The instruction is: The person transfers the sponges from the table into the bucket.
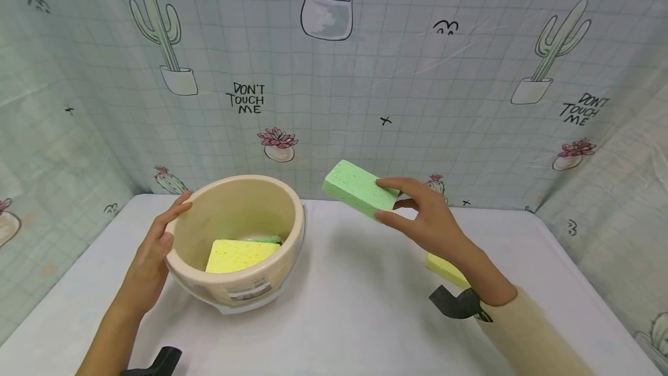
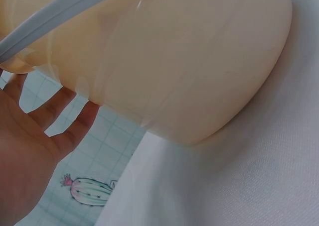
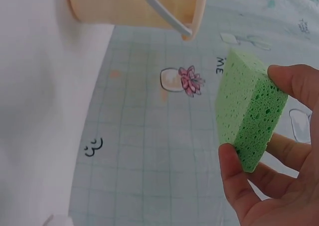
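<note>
My right hand (image 1: 430, 216) pinches one end of a green sponge (image 1: 357, 187) between thumb and fingers, holding it in the air to the right of the bucket. The sponge's porous side faces the right wrist camera. With my left hand (image 1: 148, 260), I hold the left side of a cream bucket (image 1: 235, 190) at its rim; several fingertips touch its outer wall in the left wrist view. Inside the bucket lie a yellow sponge (image 1: 242, 255) and, partly hidden behind it, a green piece (image 1: 268, 239). Another yellow sponge (image 1: 446, 270) rests on the table, partly covered by my right wrist.
The white table (image 1: 355, 318) carries the bucket. A grey-white handle (image 2: 65, 12) hangs along the bucket's outside. Behind and at both sides hangs a gridded curtain (image 1: 365, 74) printed with cacti and lettering.
</note>
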Motion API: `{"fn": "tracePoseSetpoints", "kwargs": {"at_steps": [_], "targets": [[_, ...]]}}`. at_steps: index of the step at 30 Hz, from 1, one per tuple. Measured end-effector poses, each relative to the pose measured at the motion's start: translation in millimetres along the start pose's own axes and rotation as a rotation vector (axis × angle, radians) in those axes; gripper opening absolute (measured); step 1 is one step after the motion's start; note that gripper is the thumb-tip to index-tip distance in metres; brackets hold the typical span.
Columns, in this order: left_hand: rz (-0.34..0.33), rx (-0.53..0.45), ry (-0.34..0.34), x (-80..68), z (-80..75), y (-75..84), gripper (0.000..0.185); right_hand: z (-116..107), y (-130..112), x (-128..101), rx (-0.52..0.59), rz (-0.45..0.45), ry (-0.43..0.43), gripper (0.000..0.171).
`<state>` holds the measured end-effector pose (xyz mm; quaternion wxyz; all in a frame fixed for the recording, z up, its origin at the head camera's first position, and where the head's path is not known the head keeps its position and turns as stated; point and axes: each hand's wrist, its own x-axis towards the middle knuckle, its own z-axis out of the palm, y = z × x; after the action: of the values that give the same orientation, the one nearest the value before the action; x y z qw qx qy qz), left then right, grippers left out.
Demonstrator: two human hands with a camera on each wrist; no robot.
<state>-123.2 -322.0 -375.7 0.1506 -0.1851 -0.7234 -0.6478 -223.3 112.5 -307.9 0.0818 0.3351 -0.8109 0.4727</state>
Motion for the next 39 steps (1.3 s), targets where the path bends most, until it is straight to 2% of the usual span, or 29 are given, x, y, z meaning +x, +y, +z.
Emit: {"fn": "tracePoseSetpoints", "kwargs": {"at_steps": [12, 22, 30, 39], "targets": [[-0.016, 0.029, 0.011, 1.2, 1.4, 1.9, 0.048, 14, -17, 20, 0.000, -0.097, -0.011, 0.047], [-0.012, 0.020, 0.006, 0.8, 1.7, 3.6, 0.048, 30, -28, 32, 0.054, -0.085, -0.025, 0.048], [0.003, -0.004, -0.005, 0.4, 2.6, 2.0, 0.048, 50, -38, 41, 0.096, -0.131, -0.041, 0.047], [0.004, -0.007, -0.001, -0.3, 1.8, 1.2, 0.048, 71, -48, 50, 0.088, -0.155, -0.091, 0.045]]}}
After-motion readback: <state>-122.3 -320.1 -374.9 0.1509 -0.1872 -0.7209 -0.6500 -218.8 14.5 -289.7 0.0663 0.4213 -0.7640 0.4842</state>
